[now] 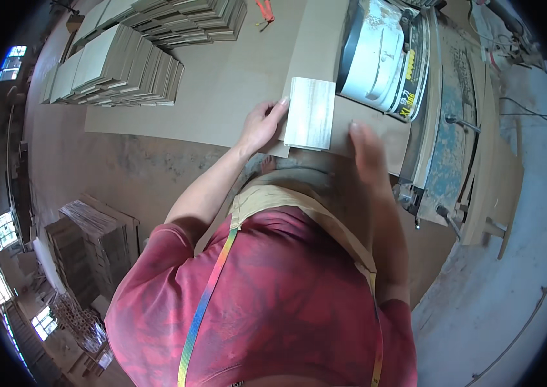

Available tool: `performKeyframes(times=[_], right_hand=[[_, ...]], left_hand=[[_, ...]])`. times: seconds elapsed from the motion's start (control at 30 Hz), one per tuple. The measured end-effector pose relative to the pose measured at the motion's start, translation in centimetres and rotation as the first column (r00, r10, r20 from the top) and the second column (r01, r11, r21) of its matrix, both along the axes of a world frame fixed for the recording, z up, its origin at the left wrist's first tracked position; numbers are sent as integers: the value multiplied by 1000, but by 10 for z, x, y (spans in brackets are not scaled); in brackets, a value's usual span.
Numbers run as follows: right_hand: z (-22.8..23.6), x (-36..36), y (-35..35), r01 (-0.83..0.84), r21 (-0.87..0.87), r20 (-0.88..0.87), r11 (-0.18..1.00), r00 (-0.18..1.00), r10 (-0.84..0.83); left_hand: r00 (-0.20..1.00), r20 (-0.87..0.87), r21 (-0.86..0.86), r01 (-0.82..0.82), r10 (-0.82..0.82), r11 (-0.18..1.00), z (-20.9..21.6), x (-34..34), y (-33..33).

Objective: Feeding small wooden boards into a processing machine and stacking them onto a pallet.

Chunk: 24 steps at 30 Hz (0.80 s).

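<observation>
— Where's the piece? 
— Small pale wood panel (310, 113), flat on the brown board (222, 84), just left of the saw housing (380, 55).
— Hands? 
— Left hand (262, 124) pinches its left edge, fingers closed on it. Right hand (367, 151) blurred beside it; grip unclear.
— Nearby? 
— Stacked panels (118, 68), far left.

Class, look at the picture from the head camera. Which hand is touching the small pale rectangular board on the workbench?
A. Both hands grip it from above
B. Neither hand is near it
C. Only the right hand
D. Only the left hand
D: the left hand has its fingers on the left edge of the pale board, while the blurred right hand is beside it, apart.
</observation>
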State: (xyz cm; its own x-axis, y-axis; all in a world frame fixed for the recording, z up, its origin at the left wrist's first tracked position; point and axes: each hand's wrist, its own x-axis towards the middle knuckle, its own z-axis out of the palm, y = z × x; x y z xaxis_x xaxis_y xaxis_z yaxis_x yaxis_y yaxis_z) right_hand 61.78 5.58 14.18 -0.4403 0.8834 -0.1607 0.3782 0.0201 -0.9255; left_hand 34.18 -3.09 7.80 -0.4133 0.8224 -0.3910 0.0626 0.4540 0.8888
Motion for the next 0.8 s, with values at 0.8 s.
performKeyframes(times=[0.8], right_hand=[[-16,-44,-35,238,-484,-252,842,884,-394]], left_hand=[[681,709,153,107,-184,982,3,27,34]])
